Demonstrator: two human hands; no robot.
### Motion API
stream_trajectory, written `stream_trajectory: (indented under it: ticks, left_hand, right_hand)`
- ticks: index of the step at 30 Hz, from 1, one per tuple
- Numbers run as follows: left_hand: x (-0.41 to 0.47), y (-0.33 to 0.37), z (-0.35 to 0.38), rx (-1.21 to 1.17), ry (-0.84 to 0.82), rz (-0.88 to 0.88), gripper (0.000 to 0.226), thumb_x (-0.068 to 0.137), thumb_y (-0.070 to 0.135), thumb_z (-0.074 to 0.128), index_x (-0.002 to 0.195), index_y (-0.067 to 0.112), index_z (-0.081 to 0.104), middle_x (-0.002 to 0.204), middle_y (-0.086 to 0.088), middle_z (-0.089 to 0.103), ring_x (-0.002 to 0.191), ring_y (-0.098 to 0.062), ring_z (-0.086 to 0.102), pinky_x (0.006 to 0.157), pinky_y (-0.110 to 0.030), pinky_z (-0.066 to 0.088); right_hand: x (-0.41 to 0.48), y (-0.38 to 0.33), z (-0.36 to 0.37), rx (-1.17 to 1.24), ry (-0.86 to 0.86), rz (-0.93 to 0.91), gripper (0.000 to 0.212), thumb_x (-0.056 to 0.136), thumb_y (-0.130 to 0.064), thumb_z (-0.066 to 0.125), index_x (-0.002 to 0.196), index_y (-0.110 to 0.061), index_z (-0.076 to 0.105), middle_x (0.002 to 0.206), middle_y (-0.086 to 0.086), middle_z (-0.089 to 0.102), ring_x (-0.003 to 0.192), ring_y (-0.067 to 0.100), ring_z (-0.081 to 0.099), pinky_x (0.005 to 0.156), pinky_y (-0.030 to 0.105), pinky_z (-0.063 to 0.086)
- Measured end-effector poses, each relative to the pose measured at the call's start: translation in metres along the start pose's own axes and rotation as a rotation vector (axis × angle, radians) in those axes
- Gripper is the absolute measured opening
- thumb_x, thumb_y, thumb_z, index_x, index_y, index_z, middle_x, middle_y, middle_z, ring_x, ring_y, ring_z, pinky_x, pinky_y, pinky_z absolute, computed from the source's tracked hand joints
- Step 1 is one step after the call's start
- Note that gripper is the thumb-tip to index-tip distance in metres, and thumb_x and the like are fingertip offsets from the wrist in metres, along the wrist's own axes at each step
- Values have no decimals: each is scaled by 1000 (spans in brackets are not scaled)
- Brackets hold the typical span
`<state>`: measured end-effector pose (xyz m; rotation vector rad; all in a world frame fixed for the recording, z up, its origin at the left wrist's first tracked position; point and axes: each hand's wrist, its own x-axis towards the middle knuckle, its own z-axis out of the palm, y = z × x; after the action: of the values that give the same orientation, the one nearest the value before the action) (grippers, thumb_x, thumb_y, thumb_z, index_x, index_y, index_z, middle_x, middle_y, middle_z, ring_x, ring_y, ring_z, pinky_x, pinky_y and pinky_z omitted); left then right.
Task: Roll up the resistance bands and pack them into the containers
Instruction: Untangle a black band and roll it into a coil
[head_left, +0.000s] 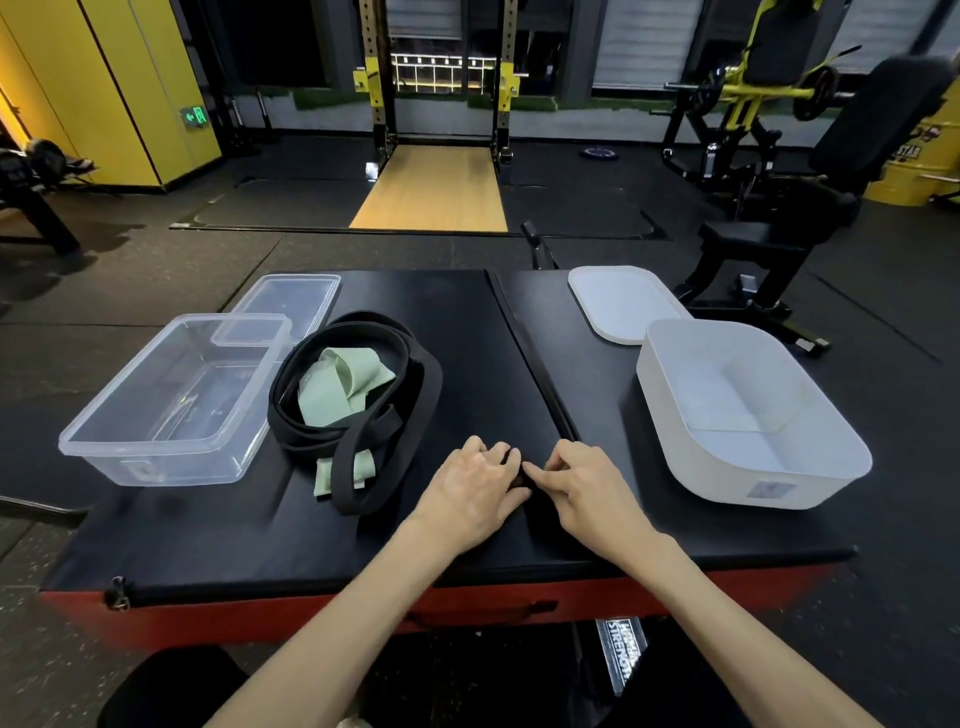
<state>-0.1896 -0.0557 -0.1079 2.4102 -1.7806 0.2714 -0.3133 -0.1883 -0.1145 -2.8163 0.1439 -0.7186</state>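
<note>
At the near edge of a black padded platform (234, 535) with a red side, a person's left hand (475, 491) and right hand (589, 483) meet fingertip to fingertip. Both sets of fingers are bent down and pinch a small dark piece of band (521, 467). Most of it is hidden under the fingers and lost against the black top, so its shape and length cannot be made out. Both forearms are bare and run out of the bottom of the picture.

To the left, near the left hand, a long black resistance band (415, 395) lies in loose coils. A pale green band (337, 395) is bundled inside them, with one end poking out beneath. Just beside the coils on the left stands a clear plastic container (104, 441), and its clear lid (306, 291) lies flat behind it, partly seen through its wall. On the right half of the platform sits a white container (691, 447) with a blurred label on its front, and behind it lies a white lid (618, 301).

Beyond, in dim light, stand a squat rack (376, 104) over a wooden lifting platform (434, 192), a black bench (810, 208) and a yellow drum (914, 171) cut off at the right edge.
</note>
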Motion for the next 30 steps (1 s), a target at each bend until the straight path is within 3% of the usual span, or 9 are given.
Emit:
stream_trajectory:
  ticks: [3, 5, 8, 14, 18, 22, 26, 28, 30]
  left_hand:
    - [11, -17, -8, -24, -152, 157, 53, 99, 38, 39, 148, 21, 25, 149, -2, 31, 113, -25, 42, 101, -37, 37]
    - [19, -25, -10, -75, -211, 249, 51, 99, 34, 43, 146, 24, 29, 146, 1, 36, 108, -23, 42, 101, -36, 36]
    - [21, -33, -3, -196, -154, 284, 46, 96, 35, 50, 139, 19, 44, 127, 5, 52, 95, -20, 45, 95, -37, 39]
    - [5, -26, 9, -219, -22, 125, 47, 96, 44, 45, 135, 19, 49, 128, 11, 52, 91, -13, 35, 90, -33, 43]
    - [-1, -16, 9, -221, 19, 16, 47, 97, 44, 41, 136, 19, 47, 128, 13, 51, 99, -16, 40, 86, -32, 47]
    - [-3, -6, 12, -185, 80, -66, 45, 97, 44, 42, 133, 18, 49, 125, 11, 54, 97, -17, 41, 81, -26, 46]
    - [-4, 5, 12, -171, 169, -140, 37, 87, 38, 64, 112, 11, 66, 99, 4, 66, 78, -19, 48, 58, -24, 51]
    - [-4, 8, 14, -172, 221, -172, 35, 76, 35, 76, 100, 10, 70, 85, 4, 67, 68, -18, 50, 46, -22, 49]
    - [-4, 14, 15, -178, 247, -205, 32, 73, 33, 79, 92, 9, 71, 79, 3, 66, 65, -17, 51, 43, -22, 47]
  right_hand:
    - [1, 1, 0, -6, -16, -3, 27, 82, -7, 64, 104, -19, 75, 73, -2, 51, 63, 18, 51, 58, 27, 38]
    - [2, 2, -1, 8, -31, 1, 27, 80, -3, 69, 100, -20, 75, 74, -3, 50, 63, 18, 50, 59, 27, 37]
    - [0, 3, -2, 55, -44, 35, 26, 82, -8, 71, 105, -20, 74, 77, -3, 52, 67, 16, 52, 62, 25, 38]
    - [2, 11, -10, 107, -98, 154, 30, 87, -26, 68, 116, -19, 68, 89, -5, 59, 78, 10, 56, 71, 32, 51]
    - [-2, 16, -17, -8, -137, 92, 33, 89, -12, 61, 120, -19, 67, 89, -3, 57, 80, 14, 55, 70, 18, 38]
    - [-3, 16, -13, -64, -71, 44, 35, 77, -1, 73, 109, -16, 72, 79, -2, 57, 66, 19, 55, 62, 22, 37]
    - [-5, 11, -10, -22, -26, 47, 29, 75, -7, 78, 103, -14, 74, 76, -3, 60, 65, 19, 58, 64, 24, 39]
    - [-6, 8, -8, 6, -28, 37, 29, 80, -12, 72, 108, -15, 72, 77, -3, 59, 69, 18, 58, 65, 27, 43]
    - [-6, 3, -2, 1, -24, 27, 29, 83, -14, 63, 111, -17, 71, 77, -1, 57, 69, 18, 55, 64, 29, 44]
